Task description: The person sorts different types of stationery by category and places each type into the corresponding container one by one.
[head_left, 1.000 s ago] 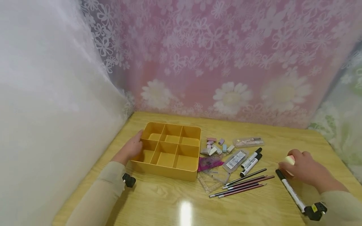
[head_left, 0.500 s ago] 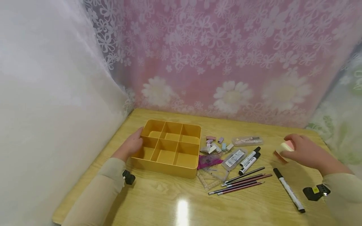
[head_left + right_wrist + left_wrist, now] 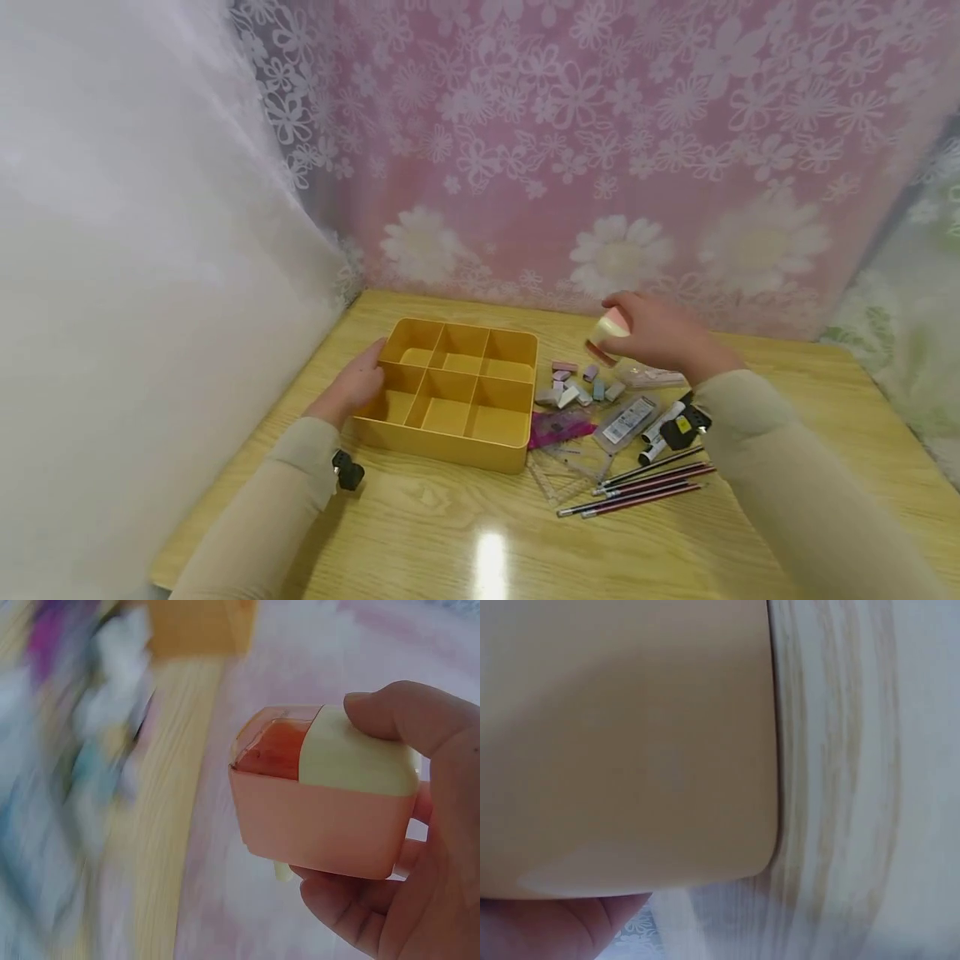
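My right hand grips a pink and cream pencil sharpener with a clear orange window, thumb on the cream top and fingers beneath. In the head view this sharpener is held in the air above the far side of the stationery. My left hand rests against the left wall of a yellow box with six compartments, its fingers lying along the outside. In the left wrist view the box wall fills much of the picture, and only part of the hand shows.
Right of the box lie small erasers, a magenta packet, clear set squares, a clear case, several pencils and two markers partly behind my wrist camera. Another clear case sits behind them.
My right hand has lifted the sharpener off the table at the right and carried it left. My right sleeve now covers the spot where a lone marker lay. The left hand stays at the box.
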`<state>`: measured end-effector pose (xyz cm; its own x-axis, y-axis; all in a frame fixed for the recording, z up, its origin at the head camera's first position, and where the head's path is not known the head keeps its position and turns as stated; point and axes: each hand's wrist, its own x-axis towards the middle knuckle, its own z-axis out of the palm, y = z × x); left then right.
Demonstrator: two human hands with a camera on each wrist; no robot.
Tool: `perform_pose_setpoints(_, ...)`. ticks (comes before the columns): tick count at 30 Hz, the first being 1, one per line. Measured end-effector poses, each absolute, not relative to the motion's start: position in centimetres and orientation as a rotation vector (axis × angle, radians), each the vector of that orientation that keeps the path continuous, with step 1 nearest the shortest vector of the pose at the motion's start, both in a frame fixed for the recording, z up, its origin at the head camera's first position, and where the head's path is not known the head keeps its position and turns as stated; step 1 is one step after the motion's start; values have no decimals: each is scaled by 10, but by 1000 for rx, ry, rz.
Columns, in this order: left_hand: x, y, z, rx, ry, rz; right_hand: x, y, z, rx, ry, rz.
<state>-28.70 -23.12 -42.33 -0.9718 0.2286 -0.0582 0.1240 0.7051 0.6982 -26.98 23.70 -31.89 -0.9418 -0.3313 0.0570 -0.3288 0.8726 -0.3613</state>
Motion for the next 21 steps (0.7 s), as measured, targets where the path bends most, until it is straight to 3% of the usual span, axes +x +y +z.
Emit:
perform_pose_setpoints(14, -280, -232, -428, 224, 2772, 1099, -313, 68, -323, -852, 2954, -757)
perform_pose_setpoints(21, -287, -229, -428, 234, 2792, 1143, -318, 3, -329, -914, 2954, -816)
